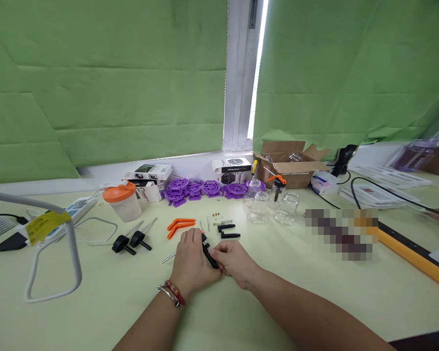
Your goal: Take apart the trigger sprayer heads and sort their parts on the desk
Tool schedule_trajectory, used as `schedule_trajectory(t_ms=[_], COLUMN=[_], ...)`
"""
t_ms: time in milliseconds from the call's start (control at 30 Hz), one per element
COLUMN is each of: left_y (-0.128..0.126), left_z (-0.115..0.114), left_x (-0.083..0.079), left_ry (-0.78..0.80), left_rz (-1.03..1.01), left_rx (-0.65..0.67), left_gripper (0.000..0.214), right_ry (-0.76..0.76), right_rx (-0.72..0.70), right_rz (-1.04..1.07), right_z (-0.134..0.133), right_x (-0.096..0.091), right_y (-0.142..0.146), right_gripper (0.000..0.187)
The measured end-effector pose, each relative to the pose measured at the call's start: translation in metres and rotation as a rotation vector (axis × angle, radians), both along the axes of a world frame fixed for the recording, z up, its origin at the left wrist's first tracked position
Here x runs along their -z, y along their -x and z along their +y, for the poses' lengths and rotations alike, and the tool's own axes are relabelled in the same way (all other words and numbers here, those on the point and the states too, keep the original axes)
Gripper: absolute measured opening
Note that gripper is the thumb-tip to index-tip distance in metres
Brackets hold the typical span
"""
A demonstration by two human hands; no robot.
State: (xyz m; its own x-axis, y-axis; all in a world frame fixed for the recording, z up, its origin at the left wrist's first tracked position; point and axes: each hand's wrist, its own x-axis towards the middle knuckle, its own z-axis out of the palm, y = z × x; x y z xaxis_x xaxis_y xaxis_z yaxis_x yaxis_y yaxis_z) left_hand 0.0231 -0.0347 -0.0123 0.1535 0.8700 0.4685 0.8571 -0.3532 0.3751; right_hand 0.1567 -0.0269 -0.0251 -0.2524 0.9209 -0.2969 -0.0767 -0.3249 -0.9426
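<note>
Both hands meet over the table around a black plastic part (209,254), long and narrow, perhaps a spray head. My left hand (192,256) wraps round it from the left, and its fingers hide much of the part. From the right, my right hand (236,261) pinches it with thumb and fingertips. Just beyond lie two orange trigger levers (181,225), small springs (225,223), tiny brass-coloured pieces (215,214) and two black plastic pieces (229,231). A thin metal tube (169,258) shows left of my left hand.
Two black caps with metal tubes (123,244) lie left, near an orange-lidded cup (123,202). Purple plastic parts (210,188) are heaped behind. Glass jars (286,209) stand before a cardboard box (296,168). A white bent frame (76,263) rises at left; an orange-and-black bar (409,251) lies right.
</note>
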Motion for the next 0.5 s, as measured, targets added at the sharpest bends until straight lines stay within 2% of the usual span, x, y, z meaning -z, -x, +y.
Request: schedule_trajectory(t_ms=[200,367,500], left_y=[0.0002,0.0002,-0.0002], left_z=[-0.0001,-0.0003,-0.0001], left_x=[-0.0009,-0.0011,-0.0008], left_ry=[0.009,0.009,0.008], left_rz=[0.005,0.006,0.009], left_rx=[0.000,0.007,0.002], left_gripper=[0.055,0.059,0.057], right_ry=[-0.002,-0.014,-0.019], right_rx=[-0.060,-0.021,-0.060], right_rz=[0.029,0.013,0.002], right_z=[0.0004,0.0014,0.0031], right_x=[0.0013,0.0033,0.0071], right_y=[-0.0016,-0.0018,-0.0023], right_gripper=[0.033,0.031,0.035])
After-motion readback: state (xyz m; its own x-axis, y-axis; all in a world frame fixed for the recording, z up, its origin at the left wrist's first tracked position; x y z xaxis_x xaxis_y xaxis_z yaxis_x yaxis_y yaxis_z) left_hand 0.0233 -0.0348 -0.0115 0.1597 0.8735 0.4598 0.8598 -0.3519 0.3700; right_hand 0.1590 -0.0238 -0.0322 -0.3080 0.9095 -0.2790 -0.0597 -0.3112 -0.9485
